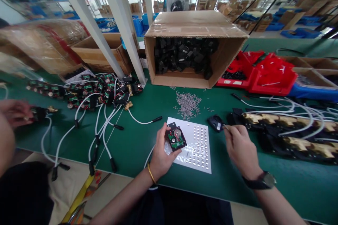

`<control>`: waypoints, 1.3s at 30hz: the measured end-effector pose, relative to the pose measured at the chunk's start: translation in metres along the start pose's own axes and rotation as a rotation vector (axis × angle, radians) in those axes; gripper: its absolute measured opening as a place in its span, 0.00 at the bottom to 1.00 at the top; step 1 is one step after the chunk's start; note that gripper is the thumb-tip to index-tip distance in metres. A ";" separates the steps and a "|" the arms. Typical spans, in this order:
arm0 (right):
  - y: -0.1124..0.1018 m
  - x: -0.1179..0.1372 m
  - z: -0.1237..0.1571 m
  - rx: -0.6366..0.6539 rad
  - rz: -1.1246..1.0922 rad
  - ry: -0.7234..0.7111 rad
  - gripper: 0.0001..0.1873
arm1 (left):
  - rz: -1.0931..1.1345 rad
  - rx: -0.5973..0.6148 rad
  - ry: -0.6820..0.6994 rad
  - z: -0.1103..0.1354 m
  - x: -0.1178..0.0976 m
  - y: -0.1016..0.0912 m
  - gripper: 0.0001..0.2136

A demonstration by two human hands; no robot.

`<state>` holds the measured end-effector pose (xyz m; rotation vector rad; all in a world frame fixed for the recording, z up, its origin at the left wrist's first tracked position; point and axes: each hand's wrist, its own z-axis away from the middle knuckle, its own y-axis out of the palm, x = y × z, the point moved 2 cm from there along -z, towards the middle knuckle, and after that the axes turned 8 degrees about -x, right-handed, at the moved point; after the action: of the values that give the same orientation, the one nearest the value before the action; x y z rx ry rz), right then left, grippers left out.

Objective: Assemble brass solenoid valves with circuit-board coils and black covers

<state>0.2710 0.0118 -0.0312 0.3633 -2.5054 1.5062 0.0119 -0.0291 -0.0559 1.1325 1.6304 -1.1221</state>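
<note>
My left hand (pixel 162 154) grips an open black housing (pixel 176 137) with a green circuit board and a round metal part inside. It is held above a white sheet (pixel 202 147) dotted with rows of small round silvery pieces. In the pinched fingers of my right hand (pixel 241 149) is a thin metal tool (pixel 225 126), mostly covered by the fingers. Its tip is close to a black plastic cover (pixel 216 123) lying on the green table; whether they touch I cannot tell. A loose heap of small screws (pixel 187 103) lies beyond the sheet.
A cardboard box (pixel 195 24) of black covers stands at the back. Red bins (pixel 274 74) are behind to the right, with brass-fitted assemblies (pixel 295 142) in front. Cabled circuit units (pixel 105 89) crowd the left, near a co-worker's hand (pixel 18 112) and a metal post (pixel 132 42).
</note>
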 end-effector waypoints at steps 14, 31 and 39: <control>0.005 -0.030 0.020 0.241 -0.794 0.622 0.18 | -0.176 0.038 0.262 -0.007 -0.001 0.000 0.20; -0.018 -0.032 0.021 0.345 0.020 0.003 0.24 | -0.137 0.095 -0.171 -0.016 -0.007 0.005 0.31; 0.003 0.013 0.021 0.358 0.389 0.162 0.33 | -0.259 0.084 -0.152 -0.021 -0.020 0.008 0.32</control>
<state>0.2566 -0.0070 -0.0394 -0.2080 -2.2647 2.0431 0.0215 -0.0119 -0.0332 0.8806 1.6555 -1.4185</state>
